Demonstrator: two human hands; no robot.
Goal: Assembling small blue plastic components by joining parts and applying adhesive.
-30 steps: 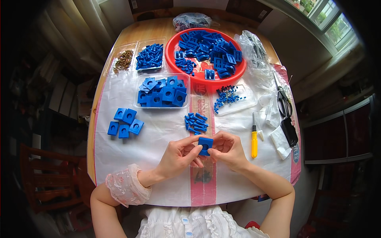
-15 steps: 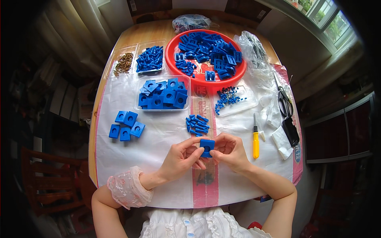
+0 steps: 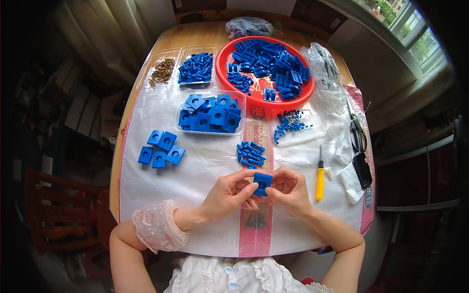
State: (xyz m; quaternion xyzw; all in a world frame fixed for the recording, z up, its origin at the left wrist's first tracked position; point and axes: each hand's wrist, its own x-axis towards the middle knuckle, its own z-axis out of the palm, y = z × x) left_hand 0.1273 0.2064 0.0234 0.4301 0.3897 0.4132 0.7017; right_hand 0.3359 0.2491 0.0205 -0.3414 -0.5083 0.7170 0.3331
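Observation:
Between my two hands, over the near middle of the table, is a blue square plastic piece (image 3: pixel 263 180) with a round recess in its face. My left hand (image 3: pixel 233 193) pinches its left edge between thumb and fingers. On the other side, my right hand (image 3: pixel 288 189) grips the lower right edge, thumb at the front. The fingers behind the piece are partly hidden. Just beyond my hands lies a small pile of blue pointed pieces (image 3: pixel 251 154). Several similar square pieces (image 3: pixel 159 158) rest in a group at the left.
A clear tub (image 3: pixel 181 128) holds more square pieces. Behind stand trays of blue parts (image 3: pixel 195 67) and brown screw-like pieces (image 3: pixel 162 71), and a red basin (image 3: pixel 223 73) of blue parts. Small bits (image 3: pixel 288 124) lie on a clear lid. Rightward are a yellow-handled screwdriver (image 3: pixel 320 183) and black-handled scissors (image 3: pixel 358 136).
The whole view has shifted slightly, so the table's things appear further right. Both hands still hold the blue square piece, with little change in their grip.

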